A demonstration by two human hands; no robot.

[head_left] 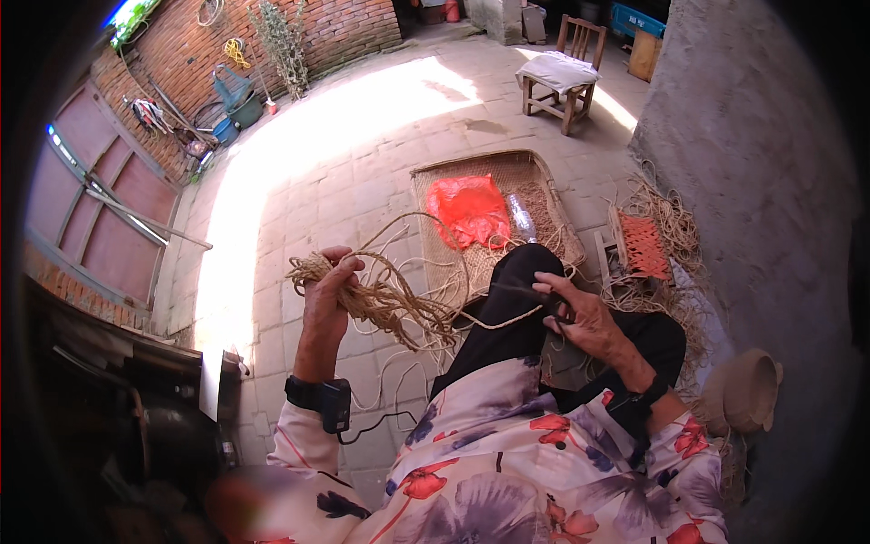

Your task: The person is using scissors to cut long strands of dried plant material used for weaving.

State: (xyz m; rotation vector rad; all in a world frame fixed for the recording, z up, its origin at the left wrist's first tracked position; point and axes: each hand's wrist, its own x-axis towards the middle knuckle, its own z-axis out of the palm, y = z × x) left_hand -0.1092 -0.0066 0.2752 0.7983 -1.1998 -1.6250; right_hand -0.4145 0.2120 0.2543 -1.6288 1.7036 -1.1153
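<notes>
My left hand [324, 295] is up at chest height, fist wrapped tight around a bundle of straw-coloured twisted fibre rope [385, 299], and loose strands spill out of that fist to the right and loop up in a wide arc over the paving. My right hand [580, 313] sits on my raised knee [521, 281], which is clad in black, and its fingers pinch narrow on a single strand that runs taut across the knee back to the bundle. There is something dark under those fingers, but I cannot tell what it is. Both wrists carry black straps; the left one has a small black box with a cable hanging down. Beyond my knee lies a flat woven tray [535, 177] on the ground, its rim curving around a crumpled red plastic bag [471, 210] and a clear bottle just beside the bag. To my right, near the grey wall [761, 163], a small frame with orange-red weaving [645, 245] rests in a tangle of loose straw. A tan woven piece [745, 392] sits close by my right elbow. To my left the brick paving [308, 154] lies open and sunlit as far as the brick wall, while a wooden chair [562, 77] stands well apart ahead.
</notes>
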